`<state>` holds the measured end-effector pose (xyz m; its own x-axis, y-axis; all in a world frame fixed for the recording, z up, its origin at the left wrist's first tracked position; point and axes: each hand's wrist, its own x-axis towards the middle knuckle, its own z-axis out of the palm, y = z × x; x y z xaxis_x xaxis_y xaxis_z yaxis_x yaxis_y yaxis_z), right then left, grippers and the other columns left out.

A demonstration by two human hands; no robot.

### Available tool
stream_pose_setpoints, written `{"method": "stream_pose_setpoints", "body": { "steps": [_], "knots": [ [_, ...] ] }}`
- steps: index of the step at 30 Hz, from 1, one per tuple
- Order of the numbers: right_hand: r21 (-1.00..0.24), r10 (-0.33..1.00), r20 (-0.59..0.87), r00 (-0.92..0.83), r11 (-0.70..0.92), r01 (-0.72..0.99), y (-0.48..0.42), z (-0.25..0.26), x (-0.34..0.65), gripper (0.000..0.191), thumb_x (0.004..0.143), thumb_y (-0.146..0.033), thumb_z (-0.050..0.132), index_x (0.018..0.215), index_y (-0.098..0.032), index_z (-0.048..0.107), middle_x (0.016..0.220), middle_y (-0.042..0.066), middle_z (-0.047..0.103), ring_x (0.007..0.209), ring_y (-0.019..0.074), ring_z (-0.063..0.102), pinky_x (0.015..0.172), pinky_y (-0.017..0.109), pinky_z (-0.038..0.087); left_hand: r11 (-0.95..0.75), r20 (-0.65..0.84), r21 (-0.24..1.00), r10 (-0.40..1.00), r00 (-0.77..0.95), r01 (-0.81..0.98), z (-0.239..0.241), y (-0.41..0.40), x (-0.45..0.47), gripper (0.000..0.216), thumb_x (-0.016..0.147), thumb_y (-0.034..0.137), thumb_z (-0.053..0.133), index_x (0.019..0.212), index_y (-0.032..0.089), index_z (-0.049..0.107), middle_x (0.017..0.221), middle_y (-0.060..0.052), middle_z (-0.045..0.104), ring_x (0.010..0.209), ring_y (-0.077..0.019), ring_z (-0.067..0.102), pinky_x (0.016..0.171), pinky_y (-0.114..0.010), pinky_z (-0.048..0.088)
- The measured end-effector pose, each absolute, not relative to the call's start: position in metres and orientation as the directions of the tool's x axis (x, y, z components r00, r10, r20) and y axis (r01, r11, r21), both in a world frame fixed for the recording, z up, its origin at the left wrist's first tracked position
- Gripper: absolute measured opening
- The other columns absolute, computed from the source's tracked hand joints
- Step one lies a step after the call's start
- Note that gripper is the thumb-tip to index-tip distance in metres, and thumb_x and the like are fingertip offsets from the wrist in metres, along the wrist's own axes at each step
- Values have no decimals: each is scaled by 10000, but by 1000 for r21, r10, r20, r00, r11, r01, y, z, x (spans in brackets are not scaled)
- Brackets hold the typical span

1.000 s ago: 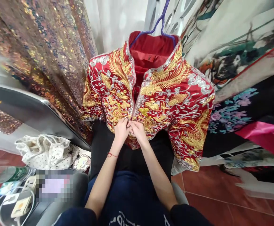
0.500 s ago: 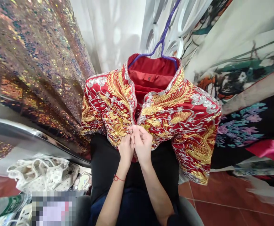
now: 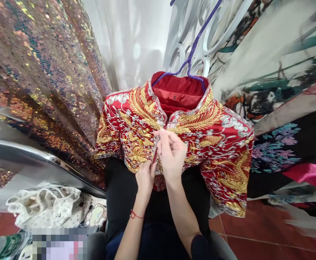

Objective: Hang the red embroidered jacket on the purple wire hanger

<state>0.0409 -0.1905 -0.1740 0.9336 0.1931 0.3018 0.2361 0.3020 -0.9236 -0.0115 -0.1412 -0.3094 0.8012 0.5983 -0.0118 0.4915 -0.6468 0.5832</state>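
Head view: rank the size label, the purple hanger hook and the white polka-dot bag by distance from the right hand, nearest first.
From the right hand:
1. Size label, just above, inside the red collar.
2. Purple hanger hook, higher up, slightly to the right.
3. White polka-dot bag, far off to the lower left.

Light is bright, soft and even, seemingly daylight through the sheer white curtain [image 3: 131, 39] ahead of me. Shadows are faint; only a weak one sits under my right hand [image 3: 171, 155] on the red jacket with gold and silver embroidery [image 3: 209, 133]. The iridescent sequin fabric [image 3: 44, 72] throws scattered glints. Centre is sharp. Edges bow from wide-angle distortion, and the printed cloths at far right smear. A pixelated block [image 3: 59, 243] masks the lower left.
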Motion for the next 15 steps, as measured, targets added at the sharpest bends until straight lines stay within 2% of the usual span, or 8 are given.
{"method": "stream_pose_setpoints", "body": {
  "steps": [5,11,13,15],
  "knots": [
    [-914,178,306,935,329,236,-186,-164,49,294,948,-426,578,833,-182,695,484,-85,408,412,50,340,399,202,253,-658,37,603,587,809,450,-316,-143,-8,190,983,258,512,914,216,684,875,-46,697,834,-181,662,654,-231,412],
    [-946,247,297,922,208,248,-198,-172,51,298,969,-433,545,943,-176,694,516,-72,477,425,59,401,415,201,302,-646,33,674,511,859,359,-296,-132,-11,193,973,288,546,845,204,665,812,-21,704,788,-178,666,647,-244,433],
    [-950,297,294,908,197,243,-203,-173,51,318,992,-437,504,997,-177,688,530,-69,499,427,60,411,422,199,312,-656,149,722,456,878,218,-267,-122,-13,167,979,310,543,941,212,673,829,-8,715,724,-154,661,653,-244,458],
    [-950,335,300,893,186,249,-207,-172,52,333,1002,-445,480,1011,-181,683,538,-68,510,428,61,414,432,199,324,-710,392,704,420,819,27,-228,-111,-12,246,1005,323,500,1182,218,634,942,-27,732,766,-145,672,702,-249,495]
  ]
}}
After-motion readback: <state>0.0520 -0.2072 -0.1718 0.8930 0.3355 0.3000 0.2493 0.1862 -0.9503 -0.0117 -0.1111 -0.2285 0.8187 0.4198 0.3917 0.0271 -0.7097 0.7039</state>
